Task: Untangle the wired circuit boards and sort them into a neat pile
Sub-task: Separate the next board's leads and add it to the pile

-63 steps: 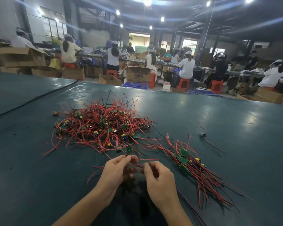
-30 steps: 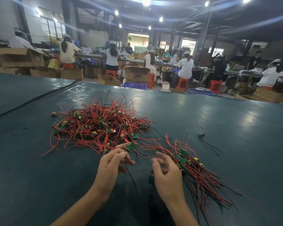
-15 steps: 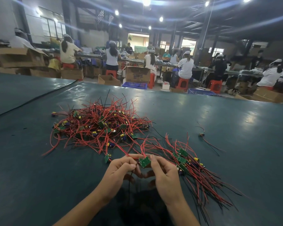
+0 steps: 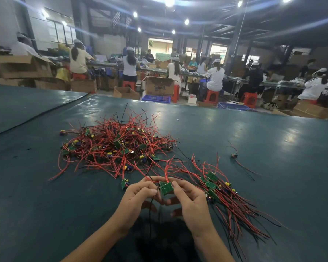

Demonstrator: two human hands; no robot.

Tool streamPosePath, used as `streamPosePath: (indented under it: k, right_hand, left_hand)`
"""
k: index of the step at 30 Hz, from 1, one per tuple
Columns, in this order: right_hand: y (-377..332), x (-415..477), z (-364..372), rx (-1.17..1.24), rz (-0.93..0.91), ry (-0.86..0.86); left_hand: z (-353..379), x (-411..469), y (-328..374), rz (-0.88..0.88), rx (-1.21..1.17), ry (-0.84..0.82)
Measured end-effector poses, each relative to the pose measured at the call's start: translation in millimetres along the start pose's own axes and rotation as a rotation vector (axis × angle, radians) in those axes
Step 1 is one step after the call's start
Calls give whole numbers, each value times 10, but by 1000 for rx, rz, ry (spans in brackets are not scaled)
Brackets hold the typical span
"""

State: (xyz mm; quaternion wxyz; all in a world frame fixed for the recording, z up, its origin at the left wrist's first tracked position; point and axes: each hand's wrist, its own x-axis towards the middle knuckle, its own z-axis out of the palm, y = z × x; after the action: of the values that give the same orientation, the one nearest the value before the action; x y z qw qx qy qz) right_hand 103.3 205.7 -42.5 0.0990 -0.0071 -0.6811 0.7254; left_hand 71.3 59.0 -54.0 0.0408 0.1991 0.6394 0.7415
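Both hands sit close together at lower centre, the left hand (image 4: 138, 195) and right hand (image 4: 192, 202) pinching one small green board (image 4: 166, 187) between them. Big tangled heap (image 4: 116, 146) is mid-left on the table (image 4: 273, 148), sorted pile (image 4: 227, 201) to the right.

Board (image 4: 166, 187) between my left hand (image 4: 140, 197) and right hand (image 4: 189, 203); wire heap (image 4: 114, 146) behind-left on table (image 4: 273, 133); smaller pile (image 4: 225, 197) right; lone board (image 4: 233, 155) beyond.
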Motion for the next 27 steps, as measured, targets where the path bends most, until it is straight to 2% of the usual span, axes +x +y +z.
streamPosePath:
  k: [9,15,21,27]
  right_hand:
    - [33,27,7,-48,-130,104]
    - [40,39,-24,23,-129,220]
    - [5,34,-29,68,-158,274]
    - [-68,60,-67,409,-52,336]
  left_hand:
    - [17,1,11,-55,54,34]
    - [39,17,11,-124,106,196]
    - [-20,76,7,-203,-48,325]
    - [-46,90,-27,-187,-7,350]
